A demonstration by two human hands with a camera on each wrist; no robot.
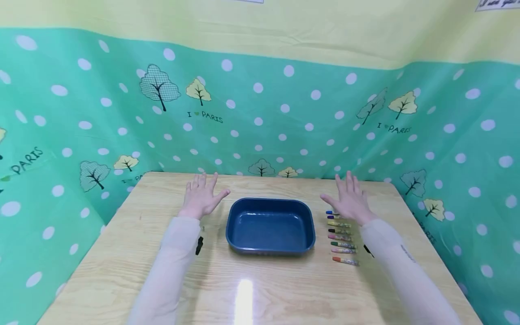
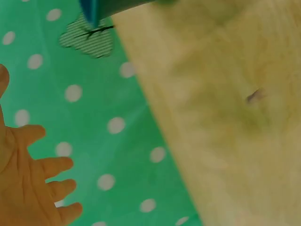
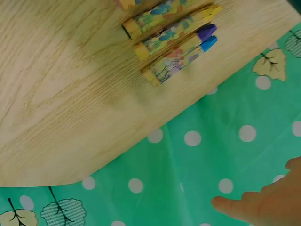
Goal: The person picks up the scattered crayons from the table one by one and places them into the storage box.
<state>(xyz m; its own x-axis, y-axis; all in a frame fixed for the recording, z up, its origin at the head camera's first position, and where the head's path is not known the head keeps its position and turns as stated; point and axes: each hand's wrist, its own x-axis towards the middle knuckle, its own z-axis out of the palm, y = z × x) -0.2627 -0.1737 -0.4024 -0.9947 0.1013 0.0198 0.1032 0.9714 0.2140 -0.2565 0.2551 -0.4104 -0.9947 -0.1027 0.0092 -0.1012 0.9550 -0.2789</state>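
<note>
A dark blue rectangular tray [image 1: 270, 249] sits in the middle of the wooden table, with nothing in it. To its left my left hand [image 1: 201, 197] hovers with fingers spread and holds nothing; its palm and fingers [image 2: 35, 183] show in the left wrist view. On the other side my right hand [image 1: 350, 199] is likewise spread, above the far end of a column of crayons. An orange crayon [image 1: 345, 261] lies nearest the front, then pink, green and others, up to a blue crayon [image 1: 331, 212] partly covered by the hand. Purple and yellow crayon tips show in the right wrist view.
The pale wooden table [image 1: 284, 293] ends at a green dotted cloth [image 1: 260, 135] hung behind and on both sides. A small black object [image 1: 199, 245] lies beside the left forearm. Another dark piece [image 1: 368, 251] shows beside the right sleeve.
</note>
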